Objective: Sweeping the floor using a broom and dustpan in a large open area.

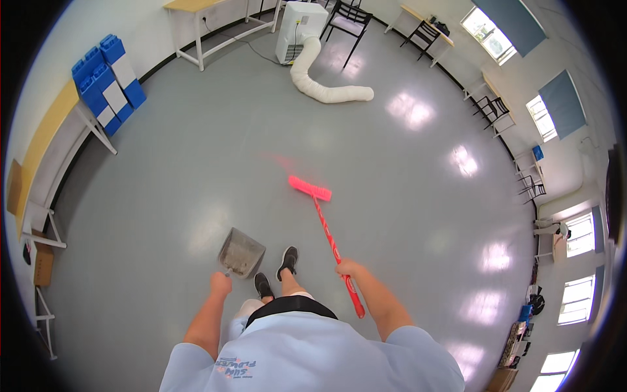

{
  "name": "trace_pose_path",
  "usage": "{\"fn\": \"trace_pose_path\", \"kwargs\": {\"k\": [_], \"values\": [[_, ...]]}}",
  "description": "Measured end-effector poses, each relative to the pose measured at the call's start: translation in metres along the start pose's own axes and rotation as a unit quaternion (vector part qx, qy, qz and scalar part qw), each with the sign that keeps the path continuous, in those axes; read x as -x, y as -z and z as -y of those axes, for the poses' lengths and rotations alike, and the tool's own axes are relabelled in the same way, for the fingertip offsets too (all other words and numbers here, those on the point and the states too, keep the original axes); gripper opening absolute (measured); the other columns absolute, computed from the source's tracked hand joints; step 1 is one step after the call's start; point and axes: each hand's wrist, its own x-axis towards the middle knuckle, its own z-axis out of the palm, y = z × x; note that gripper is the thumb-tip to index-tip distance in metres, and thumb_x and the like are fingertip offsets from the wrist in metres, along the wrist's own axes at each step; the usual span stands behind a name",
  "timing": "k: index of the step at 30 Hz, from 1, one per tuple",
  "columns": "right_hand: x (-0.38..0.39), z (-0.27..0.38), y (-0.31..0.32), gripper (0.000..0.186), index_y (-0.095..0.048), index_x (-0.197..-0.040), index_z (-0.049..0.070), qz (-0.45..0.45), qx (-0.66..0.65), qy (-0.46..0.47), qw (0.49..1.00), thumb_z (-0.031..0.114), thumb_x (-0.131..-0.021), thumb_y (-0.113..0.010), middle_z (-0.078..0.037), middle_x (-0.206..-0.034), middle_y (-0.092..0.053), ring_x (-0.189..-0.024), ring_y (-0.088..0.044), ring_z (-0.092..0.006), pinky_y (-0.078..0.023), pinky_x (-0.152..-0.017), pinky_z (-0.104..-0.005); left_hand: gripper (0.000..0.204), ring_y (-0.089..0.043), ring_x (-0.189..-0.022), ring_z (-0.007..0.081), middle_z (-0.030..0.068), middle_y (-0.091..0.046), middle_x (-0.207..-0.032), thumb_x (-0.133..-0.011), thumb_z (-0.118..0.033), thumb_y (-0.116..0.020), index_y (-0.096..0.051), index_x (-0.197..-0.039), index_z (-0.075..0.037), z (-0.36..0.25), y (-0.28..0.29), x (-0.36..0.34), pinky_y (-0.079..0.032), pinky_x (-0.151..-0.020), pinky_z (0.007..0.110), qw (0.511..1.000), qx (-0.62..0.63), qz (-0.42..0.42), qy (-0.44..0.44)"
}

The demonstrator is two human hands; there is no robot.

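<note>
My right hand is wrapped round the red patterned handle of a broom. Its pink bristle head is out in front of me, at or just above the grey floor. In my left hand is the short handle of a grey dustpan, closed in my fingers. The pan lies left of my feet, its inside facing up, with a pale, dusty-looking surface. My dark shoes stand between the dustpan and the broom handle.
A white portable air conditioner with a thick white hose stands at the far side. Blue block-like units lean by the left wall near a long wooden-topped table. Black chairs and desks line the far and right walls.
</note>
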Motion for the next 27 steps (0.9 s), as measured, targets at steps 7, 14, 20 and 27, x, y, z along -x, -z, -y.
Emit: {"fn": "trace_pose_path", "kwargs": {"k": [7, 14, 20, 27], "values": [[0.074, -0.041, -0.050, 0.008, -0.048, -0.069, 0.001, 0.170, -0.025, -0.038, 0.984, 0.008, -0.068, -0.045, -0.008, -0.051, -0.048, -0.044, -0.050, -0.0170, -0.040, -0.036, -0.0293, 0.014, -0.055, -0.072, 0.0385, 0.0245, -0.056, -0.072, -0.067, -0.007, -0.050, -0.057, -0.067, 0.006, -0.022, -0.011, -0.043, -0.044, -0.063, 0.042, 0.984, -0.102, -0.068, -0.126], [0.145, -0.010, -0.036, 0.005, -0.047, -0.074, 0.003, 0.238, -0.085, -0.007, 0.968, 0.007, -0.071, -0.046, -0.006, -0.053, -0.046, -0.042, -0.047, -0.0147, -0.041, -0.036, -0.0277, 0.014, -0.059, -0.064, 0.0289, 0.0193, -0.058, -0.066, -0.065, -0.008, -0.054, -0.058, -0.065, 0.005, -0.049, 0.034, -0.064, -0.046, -0.061, 0.039, 0.998, -0.047, 0.021, 0.020], [0.179, -0.040, -0.020, 0.017, -0.042, -0.084, 0.000, 0.096, -0.019, -0.038, 0.994, 0.007, -0.071, -0.049, -0.007, -0.056, -0.047, -0.044, -0.049, -0.0158, -0.041, -0.038, -0.0288, 0.014, -0.057, -0.045, 0.0203, 0.0146, -0.058, -0.058, -0.067, -0.005, -0.052, -0.055, -0.075, 0.007, -0.023, 0.036, -0.061, -0.047, -0.049, 0.033, 0.988, -0.105, 0.107, 0.034], [0.197, -0.122, -0.055, 0.015, -0.051, -0.075, -0.003, 0.049, -0.006, -0.217, 0.975, 0.011, -0.069, -0.052, -0.020, -0.070, -0.057, -0.061, -0.060, -0.0267, -0.047, -0.050, -0.0375, 0.019, -0.052, -0.036, 0.0263, 0.0161, -0.049, -0.056, -0.074, 0.000, -0.039, -0.039, -0.090, 0.012, -0.003, 0.029, -0.065, -0.045, -0.031, 0.034, 0.987, 0.119, 0.053, 0.095]]}}
